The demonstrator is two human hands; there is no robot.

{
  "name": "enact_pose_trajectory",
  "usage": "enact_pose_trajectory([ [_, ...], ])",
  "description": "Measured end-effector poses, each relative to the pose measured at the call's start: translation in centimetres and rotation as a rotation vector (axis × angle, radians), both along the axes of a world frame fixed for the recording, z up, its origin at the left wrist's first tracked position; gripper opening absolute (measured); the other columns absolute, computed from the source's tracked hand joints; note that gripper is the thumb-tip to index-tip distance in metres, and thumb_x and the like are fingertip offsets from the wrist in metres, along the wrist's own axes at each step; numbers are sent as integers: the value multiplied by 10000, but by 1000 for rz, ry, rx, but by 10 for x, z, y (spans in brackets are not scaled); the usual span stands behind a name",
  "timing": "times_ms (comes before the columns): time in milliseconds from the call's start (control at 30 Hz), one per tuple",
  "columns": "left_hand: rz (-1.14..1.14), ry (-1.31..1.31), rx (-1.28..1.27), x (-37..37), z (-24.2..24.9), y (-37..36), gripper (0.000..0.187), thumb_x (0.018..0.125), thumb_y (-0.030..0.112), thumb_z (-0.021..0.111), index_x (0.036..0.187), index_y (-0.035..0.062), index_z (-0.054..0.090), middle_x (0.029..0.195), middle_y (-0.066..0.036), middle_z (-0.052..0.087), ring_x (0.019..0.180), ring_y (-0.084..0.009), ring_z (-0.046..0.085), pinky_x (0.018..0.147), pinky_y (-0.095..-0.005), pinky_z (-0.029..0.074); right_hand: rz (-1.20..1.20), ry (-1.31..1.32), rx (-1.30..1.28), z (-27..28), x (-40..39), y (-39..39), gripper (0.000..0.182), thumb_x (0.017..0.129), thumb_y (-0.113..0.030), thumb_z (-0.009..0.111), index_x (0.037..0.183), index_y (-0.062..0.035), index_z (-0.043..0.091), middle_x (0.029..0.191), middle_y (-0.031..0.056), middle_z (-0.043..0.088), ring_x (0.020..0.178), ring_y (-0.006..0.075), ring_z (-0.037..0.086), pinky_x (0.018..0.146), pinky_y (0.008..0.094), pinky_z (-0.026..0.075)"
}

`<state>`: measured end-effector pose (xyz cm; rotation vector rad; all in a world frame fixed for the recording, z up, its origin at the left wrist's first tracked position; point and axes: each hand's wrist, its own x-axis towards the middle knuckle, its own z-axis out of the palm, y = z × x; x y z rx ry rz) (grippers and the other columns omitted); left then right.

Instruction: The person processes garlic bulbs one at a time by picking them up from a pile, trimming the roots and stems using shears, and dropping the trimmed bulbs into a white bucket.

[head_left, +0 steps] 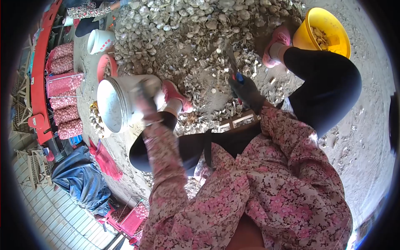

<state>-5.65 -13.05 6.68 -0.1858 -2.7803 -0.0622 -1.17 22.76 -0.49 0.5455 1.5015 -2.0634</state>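
My right hand (248, 89), in a dark glove, is closed on a tool with a blue and red handle (239, 78); its dark blade area points up over the scattered trimmings. My left hand (146, 100) is smeared by motion in front of a white bucket (112, 104) lying at the left, so its fingers and anything in them cannot be made out. Whole garlic bulbs (166, 21) form a heap at the top. Cut stems and skins (204, 79) cover the ground between my pink shoes.
A yellow bucket (310, 31) with some pieces inside stands at the upper right. On the left are a white pail (100, 41), a pink basin (102, 68), filled red net bags (66, 111), a red metal beam (40, 79) and a dark tarp (83, 179). Another person's sleeve (89, 10) shows top left.
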Motion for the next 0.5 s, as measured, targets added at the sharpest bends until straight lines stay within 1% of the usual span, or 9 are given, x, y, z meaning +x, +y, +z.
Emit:
enact_pose_trajectory([
  [33,159,-6,157,-2,-2,-74,508,793,108,635,1283,97,499,1092,-111,639,968,-273,617,818,-361,494,-69,18,24,-6,0,-5,237,883,-284,639,899,-66,549,672,-6,541,505,77,465,467,247,414],
  [67,337,63,-169,3,51,-78,384,841,123,572,1223,85,559,1058,-111,647,935,-253,618,821,-358,497,-74,23,15,-6,-2,-9,237,883,-284,639,899,-66,549,672,-6,541,505,77,465,467,247,414],
  [100,402,99,39,-1,90,-79,338,870,242,569,1155,66,611,1033,-115,646,926,-233,612,821,-348,495,-138,-78,-2,-6,-5,-12,241,881,-287,642,905,-64,555,675,-2,544,512,85,486,474,250,430],
  [133,527,436,818,-17,83,-129,366,883,318,575,1130,52,628,1007,-107,651,911,-216,616,817,-325,495,-199,-183,-18,-8,-8,-14,245,878,-291,645,911,-63,561,679,1,548,520,93,506,481,253,446],
  [167,602,454,917,-26,83,-179,424,876,400,584,1107,50,640,1013,-117,655,938,-209,618,825,-315,491,-231,-181,-64,-15,-9,-15,251,872,-292,650,926,-61,571,696,5,554,540,112,543,504,264,482],
  [200,974,274,512,-34,86,-215,370,896,352,550,1064,42,662,992,-126,667,892,-221,635,786,-337,500,-233,-182,-71,-16,-11,-14,251,872,-292,650,926,-61,571,696,5,554,540,112,543,504,264,482],
  [333,429,570,36,-77,85,-241,283,919,188,472,1024,11,666,883,-114,684,768,-248,643,682,-353,490,-346,-200,-114,-16,-23,-11,242,881,-279,647,931,-51,582,707,6,563,559,122,558,540,276,508],
  [433,349,144,655,-141,26,-117,338,932,321,519,934,20,673,836,-123,676,795,-221,619,727,-356,476,-450,-264,-272,-20,-27,-7,249,877,-282,663,935,-52,589,716,16,577,568,122,555,536,280,504],
  [500,91,-349,713,-190,-65,-94,422,886,403,598,1027,14,677,867,-113,684,751,-157,644,684,-284,513,-457,-298,-264,-22,-31,-7,253,875,-285,665,923,-50,583,708,13,571,564,122,550,533,279,502],
])
